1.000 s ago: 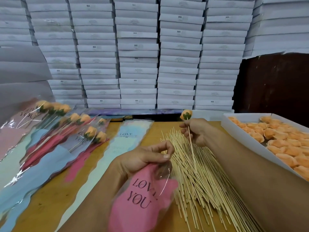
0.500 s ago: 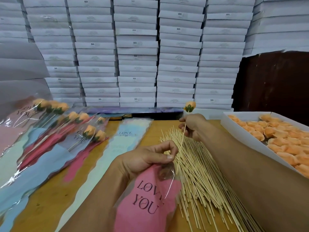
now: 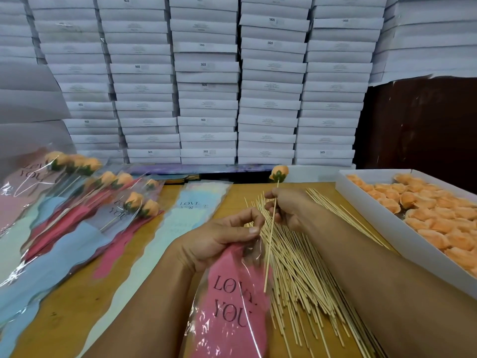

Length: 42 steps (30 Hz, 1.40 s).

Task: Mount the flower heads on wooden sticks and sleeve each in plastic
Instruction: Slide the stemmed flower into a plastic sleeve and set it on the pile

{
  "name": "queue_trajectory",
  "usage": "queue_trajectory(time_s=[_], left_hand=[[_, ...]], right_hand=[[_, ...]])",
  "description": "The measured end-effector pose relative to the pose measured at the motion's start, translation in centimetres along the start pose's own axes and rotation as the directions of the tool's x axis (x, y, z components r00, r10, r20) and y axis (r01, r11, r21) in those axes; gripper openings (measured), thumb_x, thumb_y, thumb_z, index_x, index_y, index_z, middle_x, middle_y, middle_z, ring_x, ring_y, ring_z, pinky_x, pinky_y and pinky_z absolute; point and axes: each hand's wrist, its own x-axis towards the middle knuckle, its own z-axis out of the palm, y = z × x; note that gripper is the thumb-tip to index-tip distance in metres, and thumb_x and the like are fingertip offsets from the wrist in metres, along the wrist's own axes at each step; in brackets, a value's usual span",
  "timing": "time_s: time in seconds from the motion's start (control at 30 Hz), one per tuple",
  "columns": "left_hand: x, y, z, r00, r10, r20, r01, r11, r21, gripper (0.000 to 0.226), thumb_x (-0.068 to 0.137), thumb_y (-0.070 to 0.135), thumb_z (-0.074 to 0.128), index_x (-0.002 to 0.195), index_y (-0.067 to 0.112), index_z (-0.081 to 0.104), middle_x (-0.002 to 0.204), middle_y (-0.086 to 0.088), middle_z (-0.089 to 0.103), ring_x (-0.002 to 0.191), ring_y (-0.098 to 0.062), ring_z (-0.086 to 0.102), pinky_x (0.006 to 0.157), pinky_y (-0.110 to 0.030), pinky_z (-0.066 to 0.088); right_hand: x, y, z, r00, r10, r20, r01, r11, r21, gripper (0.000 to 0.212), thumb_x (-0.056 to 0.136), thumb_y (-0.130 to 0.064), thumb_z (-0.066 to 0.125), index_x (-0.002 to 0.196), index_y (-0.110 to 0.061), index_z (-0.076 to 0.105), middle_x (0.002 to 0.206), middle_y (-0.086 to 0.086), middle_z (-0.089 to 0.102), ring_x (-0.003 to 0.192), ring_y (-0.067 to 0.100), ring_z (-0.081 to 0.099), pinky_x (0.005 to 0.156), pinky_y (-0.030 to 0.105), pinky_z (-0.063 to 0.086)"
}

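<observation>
Your orange flower head [image 3: 278,172] with its green calyx sits atop a thin wooden stick [image 3: 271,237], tilted slightly, its lower end seemingly just inside the mouth of the pink "LOVE YOU" plastic sleeve [image 3: 232,303]; loose sticks [image 3: 304,270] lie heaped on the table beside it; more orange heads [image 3: 423,210] fill the white tray to your right; finished sleeved flowers [image 3: 85,202] lie piled at your left.

- Single head-worn wide-angle view, looking forward and down across the wooden table [image 3: 77,303].
- Close above both forearms; stacked white boxes [image 3: 206,81] filling the far background.
- No second view to overlap.
</observation>
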Motion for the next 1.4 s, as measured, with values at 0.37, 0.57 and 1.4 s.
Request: queue_trajectory(time_s=[0.37, 0.57, 1.4], left_hand=[[-0.4, 0.4, 0.0, 0.999, -0.021, 0.040, 0.018, 0.998, 0.068, 0.015, 0.088, 0.009, 0.068, 0.090, 0.013, 0.053, 0.067, -0.013, 0.056, 0.064, -0.026, 0.056, 0.062, -0.034, 0.046], [-0.5, 0.2, 0.0, 0.989, -0.062, 0.137, 0.057, 0.997, 0.042, 0.021, 0.089, 0.012, 0.070, 0.094, 0.013, 0.050, 0.070, -0.011, 0.067, 0.065, -0.022, 0.063, 0.062, -0.030, 0.054], [1.2, -0.4, -0.9, 0.929, 0.159, -0.334, -0.153, 0.987, 0.042, 0.008, 0.084, 0.007, 0.068, 0.083, 0.013, 0.063, 0.086, -0.019, 0.061, 0.068, -0.022, 0.062, 0.064, -0.032, 0.058]], right_hand=[[1.4, -3.1, -2.2, 0.987, -0.039, -0.157, 0.051, 0.996, 0.075, 0.018, 0.103, -0.006, 0.043, 0.104, -0.004, 0.061, 0.076, 0.014, 0.062, 0.047, 0.012, 0.050, 0.034, 0.016, 0.037], [1.4, -4.5, -2.6, 0.969, -0.062, -0.240, 0.094, 0.988, 0.124, 0.021, 0.102, -0.003, 0.041, 0.109, -0.005, 0.061, 0.071, 0.014, 0.060, 0.049, 0.015, 0.047, 0.036, 0.016, 0.036], [-6.8, 1.7, -0.8, 0.928, -0.121, 0.352, 0.135, 0.991, -0.016, 0.026, 0.100, -0.030, 0.055, 0.103, -0.024, 0.081, 0.086, 0.006, 0.071, 0.079, 0.018, 0.069, 0.069, 0.033, 0.050]])
